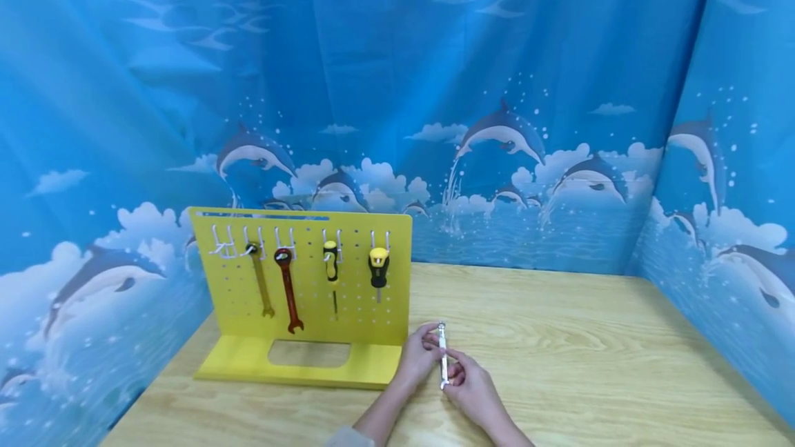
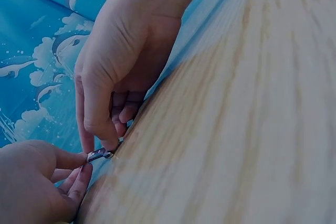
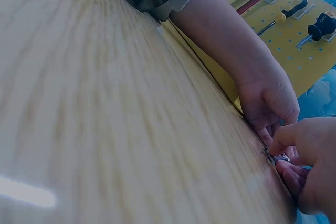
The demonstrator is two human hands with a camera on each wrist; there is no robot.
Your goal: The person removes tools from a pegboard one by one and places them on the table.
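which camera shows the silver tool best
The head view: the silver tool shows lengthwise, with both ends visible. The left wrist view shows only a short piece; the right wrist view shows a small, partly covered bit.

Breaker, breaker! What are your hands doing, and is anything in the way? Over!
Left hand and right hand both pinch silver wrench. Wrench held between them. Yellow pegboard beside left hand, not blocking grip. Over.
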